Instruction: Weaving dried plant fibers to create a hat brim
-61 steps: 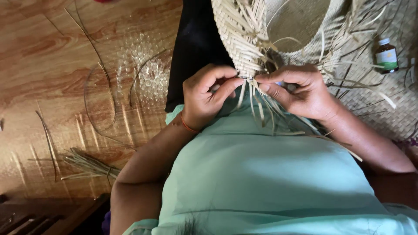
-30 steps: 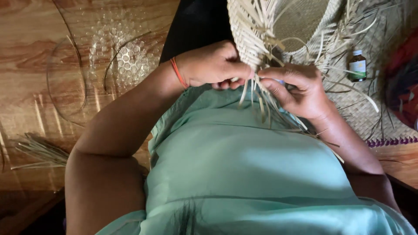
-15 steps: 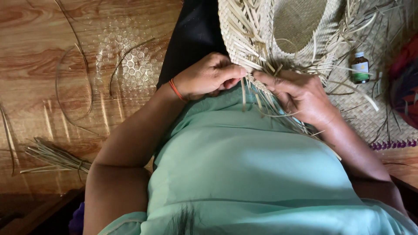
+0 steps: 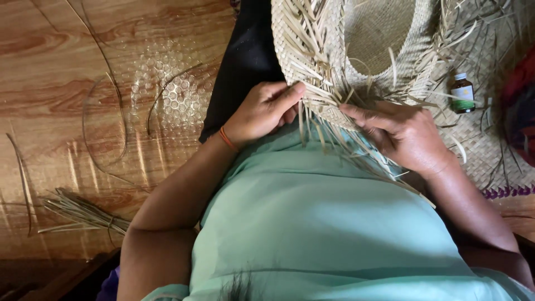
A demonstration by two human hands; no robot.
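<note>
Both hands work the frayed brim of a woven straw hat (image 4: 312, 50) lying in the lap.

Left hand (image 4: 262, 111) pinches the brim edge; right hand (image 4: 404, 134) has fingers closed on loose strands (image 4: 334, 136). Small brown bottle (image 4: 462, 93) rests on the mat (image 4: 490, 150).

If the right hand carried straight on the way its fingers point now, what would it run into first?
The right hand points left along the brim edge of the woven straw hat. It would probably first push through the loose straw ends it already touches, then meet the left hand; depth between them is unclear.
</note>
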